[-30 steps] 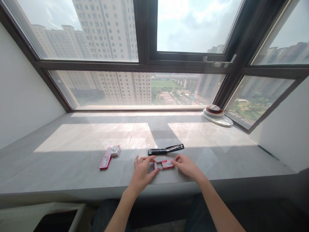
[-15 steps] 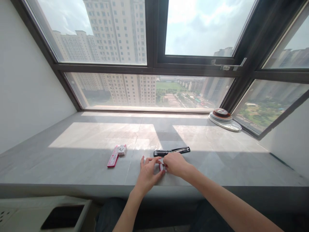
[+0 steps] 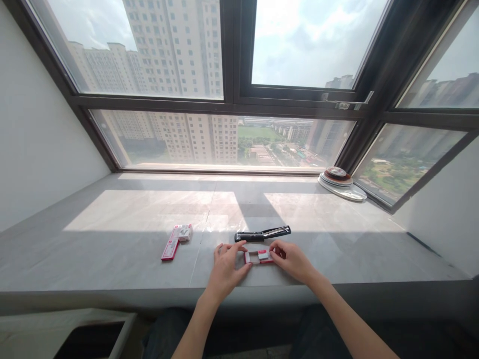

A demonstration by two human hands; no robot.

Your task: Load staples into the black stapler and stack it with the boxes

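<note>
On the sill, near its front edge, lies a small pink-and-white staple box (image 3: 255, 257), opened out lengthwise, with a greyish-white piece on its right half. My left hand (image 3: 228, 264) grips the box's left end between thumb and fingers. At the right end, my right hand (image 3: 290, 259) pinches the box with its fingertips; exactly what part they hold is hidden. Just beyond both hands is a black stapler (image 3: 250, 236), hinged open, its metal channel showing and its arm angled to the right.
Left of my hands lie more pink-and-white boxes (image 3: 170, 250), one smaller box (image 3: 185, 232) against them. Stacked plates (image 3: 339, 184) stand in the far right corner beside the window frame (image 3: 239, 107). The stone sill (image 3: 123, 259) ends at a front edge close to me.
My right hand has moved right, away from my left hand, and the staple box now shows drawn out between them. The view has shifted slightly.
</note>
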